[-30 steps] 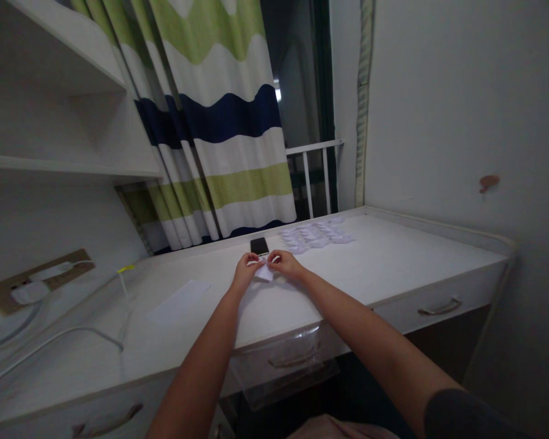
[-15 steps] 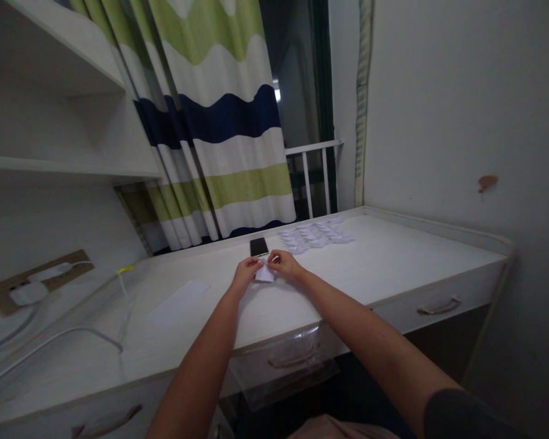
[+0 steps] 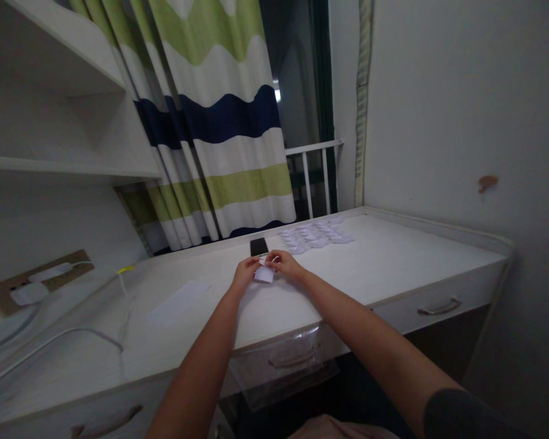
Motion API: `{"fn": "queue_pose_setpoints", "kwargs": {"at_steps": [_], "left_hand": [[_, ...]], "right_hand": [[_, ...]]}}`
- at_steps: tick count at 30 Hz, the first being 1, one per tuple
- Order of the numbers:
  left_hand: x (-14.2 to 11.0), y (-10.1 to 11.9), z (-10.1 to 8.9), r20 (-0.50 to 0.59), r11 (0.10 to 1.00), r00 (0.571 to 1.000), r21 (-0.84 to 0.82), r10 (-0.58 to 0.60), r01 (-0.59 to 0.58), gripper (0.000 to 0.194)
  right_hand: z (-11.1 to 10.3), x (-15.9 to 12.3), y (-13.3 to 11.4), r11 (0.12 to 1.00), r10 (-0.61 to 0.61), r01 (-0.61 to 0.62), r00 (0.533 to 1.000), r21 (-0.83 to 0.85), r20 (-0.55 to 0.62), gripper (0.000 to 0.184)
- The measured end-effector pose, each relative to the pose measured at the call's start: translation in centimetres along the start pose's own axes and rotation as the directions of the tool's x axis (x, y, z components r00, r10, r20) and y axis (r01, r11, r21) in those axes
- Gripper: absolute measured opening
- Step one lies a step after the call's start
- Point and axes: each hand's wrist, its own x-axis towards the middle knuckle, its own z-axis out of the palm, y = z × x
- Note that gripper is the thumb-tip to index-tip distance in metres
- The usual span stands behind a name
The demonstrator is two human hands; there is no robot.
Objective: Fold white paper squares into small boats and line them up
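Observation:
Between my two hands is a small folded piece of white paper (image 3: 264,274), held just above the white desk (image 3: 329,286). My left hand (image 3: 244,272) pinches its left upper edge with thumb and fingers. At the upper right edge, the fingers of my right hand (image 3: 283,264) are closed on the same paper. Part of the paper is hidden behind the fingertips. Just beyond my hands lies a dark phone (image 3: 258,246). Rows of folded white paper pieces (image 3: 315,235) lie behind and to the right of my right hand.
Flat white paper sheets (image 3: 179,302) lie left of my left arm. A white cable (image 3: 86,330) runs along the desk's left side near a socket strip (image 3: 39,281). A clear plastic bag (image 3: 283,372) hangs at the front edge. A striped curtain (image 3: 238,116) hangs behind.
The paper's upper part has folded or tilted slightly under my fingers, and my right fingers have shifted a little to the left. My arms stay nearly in place.

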Motion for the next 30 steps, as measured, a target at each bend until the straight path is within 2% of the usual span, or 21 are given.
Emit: {"fn": "queue_pose_setpoints", "kwargs": {"at_steps": [4, 11, 18, 22, 27, 30], "left_hand": [[0.1, 0.05, 0.18, 0.015, 0.997, 0.999, -0.063, -0.034, 0.035, 0.032], [0.11, -0.11, 0.13, 0.024, 0.999, 1.0, -0.041, -0.008, 0.009, 0.038], [-0.15, 0.08, 0.0, 0.037, 0.997, 0.998, -0.059, -0.045, 0.048, 0.034], [0.16, 0.01, -0.17, 0.011, 0.999, 1.0, -0.038, -0.003, 0.003, 0.034], [0.66, -0.17, -0.36, -0.044, 0.999, 0.999, -0.019, 0.027, -0.027, 0.034], [0.59, -0.18, -0.31, -0.021, 0.999, 0.999, -0.03, 0.029, -0.03, 0.032]], "right_hand": [[0.02, 0.04, 0.53, 0.999, -0.01, 0.011, 1.0, 0.031, -0.018, 0.019], [0.07, 0.0, 0.34, 0.998, 0.013, -0.012, 1.0, 0.062, -0.024, 0.016], [-0.2, 0.18, 0.21, 0.999, 0.006, -0.002, 0.996, 0.045, -0.086, 0.016], [-0.25, 0.27, 0.28, 0.997, 0.06, -0.055, 0.993, 0.06, -0.097, 0.02], [-0.11, 0.24, 0.38, 0.983, 0.124, -0.115, 0.991, 0.145, -0.055, 0.026], [-0.13, 0.24, 0.38, 0.976, 0.136, -0.124, 0.989, 0.18, -0.055, 0.027]]}}
